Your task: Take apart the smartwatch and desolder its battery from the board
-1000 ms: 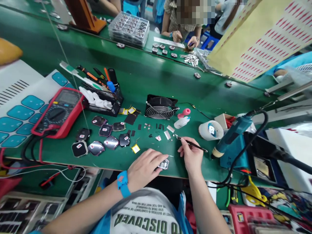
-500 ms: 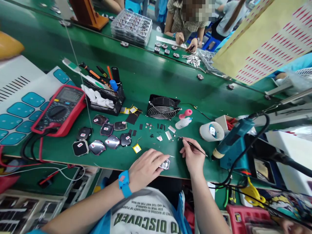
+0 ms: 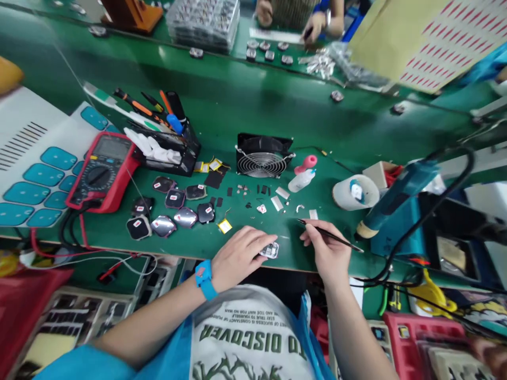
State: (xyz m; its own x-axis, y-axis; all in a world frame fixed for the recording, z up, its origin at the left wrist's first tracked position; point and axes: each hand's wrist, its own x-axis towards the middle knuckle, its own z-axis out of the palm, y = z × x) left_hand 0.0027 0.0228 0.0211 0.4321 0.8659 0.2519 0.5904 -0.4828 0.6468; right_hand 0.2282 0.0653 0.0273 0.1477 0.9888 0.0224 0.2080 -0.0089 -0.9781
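left hand [image 3: 241, 254] pinches a small casing [image 3: 271, 250]; right hand [image 3: 331, 255], beside it, pinches tweezers [image 3: 337, 237], likely for small-part work; next calls for steady tips.

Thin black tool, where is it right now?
In the head view, the thin black tool is right of centre, held in the right hand, left of the blue handle.

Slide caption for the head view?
Left hand grips a small device, right hand holds black tweezers, at a green workbench.
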